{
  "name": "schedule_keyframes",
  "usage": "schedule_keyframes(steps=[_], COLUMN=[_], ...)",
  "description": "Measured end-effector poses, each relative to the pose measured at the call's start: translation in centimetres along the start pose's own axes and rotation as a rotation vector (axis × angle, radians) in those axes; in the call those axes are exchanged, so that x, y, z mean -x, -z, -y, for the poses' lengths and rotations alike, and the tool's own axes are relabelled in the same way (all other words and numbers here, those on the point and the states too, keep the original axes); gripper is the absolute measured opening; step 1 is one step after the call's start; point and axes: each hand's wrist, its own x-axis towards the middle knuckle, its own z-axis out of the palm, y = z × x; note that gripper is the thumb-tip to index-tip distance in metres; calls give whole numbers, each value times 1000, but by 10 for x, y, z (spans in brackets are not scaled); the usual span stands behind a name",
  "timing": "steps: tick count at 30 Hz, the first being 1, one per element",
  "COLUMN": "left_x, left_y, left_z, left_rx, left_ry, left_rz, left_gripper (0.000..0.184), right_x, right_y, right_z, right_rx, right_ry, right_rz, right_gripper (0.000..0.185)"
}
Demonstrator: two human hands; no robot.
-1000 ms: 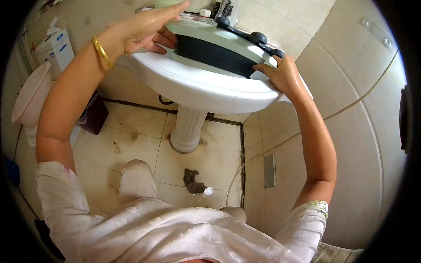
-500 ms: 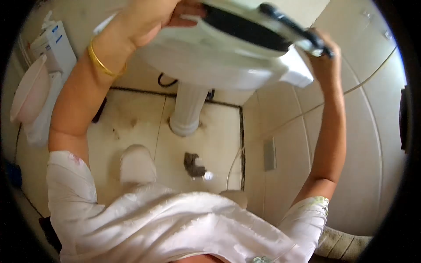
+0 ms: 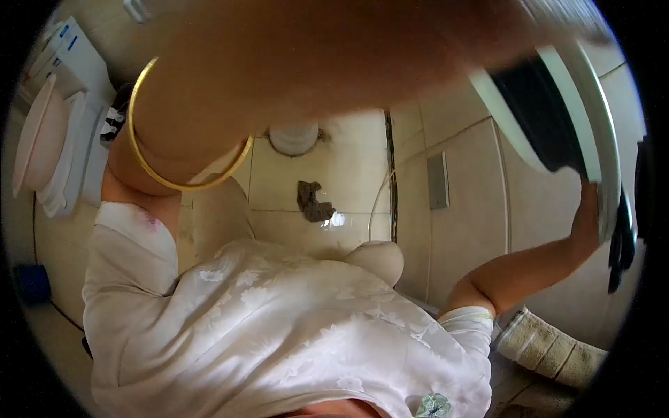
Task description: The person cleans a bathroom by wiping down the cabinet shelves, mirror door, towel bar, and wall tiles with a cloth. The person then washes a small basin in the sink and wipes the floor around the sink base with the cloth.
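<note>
A pale green pan (image 3: 512, 139) with a dark round face (image 3: 536, 104) and a shiny rim is tilted steeply at the upper right. My right hand (image 3: 589, 198) grips its lower edge, and most of those fingers are hidden behind it. From the pan's far side a black handle (image 3: 621, 251) points downward. My left hand (image 3: 481, 42) is a blur across the top, close to the pan's upper part. Its fingers are smeared, so their hold cannot be made out. A gold bangle (image 3: 139, 150) circles my left wrist.
Below is the pedestal foot (image 3: 294, 139) on a tiled floor, with a crumpled brown cloth (image 3: 315, 202). At left, a pink basin (image 3: 43, 139) leans near a white toilet (image 3: 80, 56). A ribbed beige mat (image 3: 554, 348) lies lower right, beside the tiled wall (image 3: 467, 188).
The pan has moved from above the sink to the right and turned steeply. My left arm has swung right across the view. The view has shifted, and the sink bowl is now covered.
</note>
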Motion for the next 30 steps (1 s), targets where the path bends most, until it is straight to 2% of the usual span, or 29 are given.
schedule_keyframes(steps=[5,7,10,12,13,15,16,17,21,25,27,30], left_x=[2,2,13,27,44,67,80,93,148,189,191,173], left_y=[-32,-36,-37,-30,-30,-22,-20,-18,-13,2,15,39], left_z=[22,40,77,96,104,136,160,186,263,326,354,416], left_rx=[37,93,226,144,170,164,145,127,142,60,69,-129], left_ry=[-39,-45,-1,151,285,381,356,337,587,836,881,818], left_rz=[41,51,70,21,47,-26,-96,-166,-313,-362,-393,-315], left_gripper=[35,34,49,59,52,46,42,39,35,32,28,21], right_x=[1,9,36,62,83,122,144,164,239,295,300,310], right_y=[47,43,38,25,21,0,-13,-26,-68,-113,-146,-207], right_z=[42,47,82,104,115,137,146,159,188,205,202,186], right_rx=[-315,-294,-215,-168,-142,-152,-193,-214,-345,-484,-516,-564], right_ry=[247,268,117,46,10,-38,-52,-66,-139,-222,-200,-225], right_rz=[168,208,257,286,275,253,246,281,411,491,545,672], right_gripper=[26,26,26,27,24,18,15,15,19,21,20,19])
